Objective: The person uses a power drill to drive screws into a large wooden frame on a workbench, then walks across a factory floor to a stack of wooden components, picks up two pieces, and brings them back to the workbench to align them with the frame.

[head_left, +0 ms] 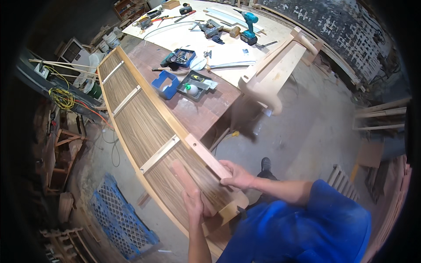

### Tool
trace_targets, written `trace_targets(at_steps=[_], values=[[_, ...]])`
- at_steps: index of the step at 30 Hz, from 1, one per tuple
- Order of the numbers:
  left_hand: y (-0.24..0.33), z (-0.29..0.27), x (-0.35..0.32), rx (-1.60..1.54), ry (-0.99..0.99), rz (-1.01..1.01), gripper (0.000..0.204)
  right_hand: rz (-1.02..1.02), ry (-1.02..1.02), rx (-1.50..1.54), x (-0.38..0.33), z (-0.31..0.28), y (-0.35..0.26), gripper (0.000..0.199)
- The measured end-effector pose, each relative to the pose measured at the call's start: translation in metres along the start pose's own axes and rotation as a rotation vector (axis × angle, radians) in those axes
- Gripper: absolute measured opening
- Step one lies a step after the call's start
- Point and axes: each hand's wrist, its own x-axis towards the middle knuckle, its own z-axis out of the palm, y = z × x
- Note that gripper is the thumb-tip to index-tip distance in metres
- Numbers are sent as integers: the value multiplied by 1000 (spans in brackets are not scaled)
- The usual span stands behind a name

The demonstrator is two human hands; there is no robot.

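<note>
A long framed wooden panel with a dark striped grain stretches away from me, crossed by pale slats. Over its near end, my left hand is closed around a short reddish wooden strip, blurred by motion. My right hand grips the near end of a pale wooden strip with a hole near its far end. That strip lies along the panel's right edge; whether it rests on the frame I cannot tell. A curved wooden piece shows at the panel's near end, close to my body.
Beyond the panel stands a workbench bearing a blue bin, a grey tray, a teal cordless drill and several tools. A wooden frame part sits at its right corner. A blue plastic crate lies on the floor at left.
</note>
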Motion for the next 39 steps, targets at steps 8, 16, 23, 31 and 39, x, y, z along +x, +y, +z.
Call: trace_targets(at_steps=[8, 16, 23, 31, 39], values=[[159, 173, 15, -1233, -180, -123, 53, -256, -59, -314, -17, -126, -56, 65], [247, 293, 33, -1385, -329, -180, 58, 195, -170, -199, -37, -282, -132, 88], [314, 327, 64, -1380, -399, -165, 57, -7, -90, -349, -19, -344, -137, 90], [346, 382, 134, -1291, -391, -95, 47, -69, 62, -317, 24, -391, -154, 81], [392, 383, 180, -1314, -183, 20, 46, -75, -59, -113, 63, -419, -182, 78]])
